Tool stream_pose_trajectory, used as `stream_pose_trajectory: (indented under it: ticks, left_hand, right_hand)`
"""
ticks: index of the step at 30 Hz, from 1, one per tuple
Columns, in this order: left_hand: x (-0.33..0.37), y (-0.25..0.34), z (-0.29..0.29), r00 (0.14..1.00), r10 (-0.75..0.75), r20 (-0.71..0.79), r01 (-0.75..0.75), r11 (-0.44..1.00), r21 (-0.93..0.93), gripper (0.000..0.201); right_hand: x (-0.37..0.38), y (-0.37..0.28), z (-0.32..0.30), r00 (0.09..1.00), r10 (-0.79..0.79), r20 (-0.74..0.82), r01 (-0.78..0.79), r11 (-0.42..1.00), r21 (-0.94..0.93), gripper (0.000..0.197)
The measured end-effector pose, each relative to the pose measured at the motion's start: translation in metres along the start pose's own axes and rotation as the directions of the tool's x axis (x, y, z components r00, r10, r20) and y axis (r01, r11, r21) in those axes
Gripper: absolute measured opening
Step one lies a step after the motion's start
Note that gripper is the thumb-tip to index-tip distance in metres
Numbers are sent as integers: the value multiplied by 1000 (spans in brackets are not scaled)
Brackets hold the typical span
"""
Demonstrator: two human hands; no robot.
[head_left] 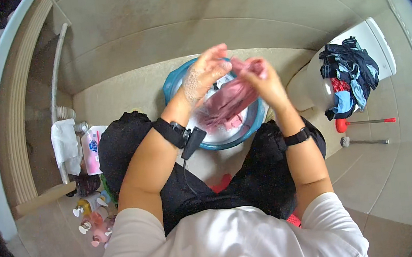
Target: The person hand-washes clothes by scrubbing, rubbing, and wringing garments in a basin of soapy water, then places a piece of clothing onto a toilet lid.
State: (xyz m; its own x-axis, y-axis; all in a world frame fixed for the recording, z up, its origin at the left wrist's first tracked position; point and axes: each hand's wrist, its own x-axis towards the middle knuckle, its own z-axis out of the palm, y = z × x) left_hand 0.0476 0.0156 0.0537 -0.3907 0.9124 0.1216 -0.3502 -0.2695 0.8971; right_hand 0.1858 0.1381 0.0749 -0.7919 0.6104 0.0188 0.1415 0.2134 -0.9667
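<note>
A wet pink cloth (231,100), perhaps a garment, hangs over a blue basin (220,146) between my knees. My right hand (266,83) grips its upper edge, fingers closed round a bunched fold. Beside that fold, my left hand (205,75) is held up with its fingers stretched out and thumb apart; suds cover its wrist and back. Whether the left thumb touches the cloth is hard to tell. White suds or sudsy water lie in the basin, and the cloth's lower end hangs into them. A small dark patch shows behind the cloth.
Dark and light blue clothes (349,71) are heaped on the white toilet (382,47) at right, above a red plunger (342,125) and a brush (345,141). At left are a pink-and-white detergent package (91,150), a white cloth (66,144) and several pump bottles (94,220).
</note>
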Motion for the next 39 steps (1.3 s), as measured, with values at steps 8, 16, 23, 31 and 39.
stream_pose_trajectory:
  ticks: [8, 16, 23, 31, 39]
  left_hand:
    - [-7, -71, 9, 956, -212, 204, 274, 892, -360, 56]
    - [-9, -123, -12, 850, -526, -15, 267, 457, -849, 37]
    - [-4, -138, 13, 860, -446, -246, 248, 789, -563, 27]
    - [-3, -114, -29, 746, -602, -286, 280, 673, -685, 33]
    - [-2, -122, 5, 785, -575, -229, 308, 684, -661, 38]
  right_hand:
    - [28, 13, 3, 966, -142, -216, 216, 904, 369, 17]
    - [-32, 38, 116, 844, -524, -115, 310, 653, -691, 18]
    - [34, 120, 48, 943, 170, -286, -277, 877, -392, 35]
    - [-16, 53, 92, 980, 96, -176, -97, 995, 1, 24]
    - [38, 75, 76, 914, -217, -342, -59, 764, -642, 46]
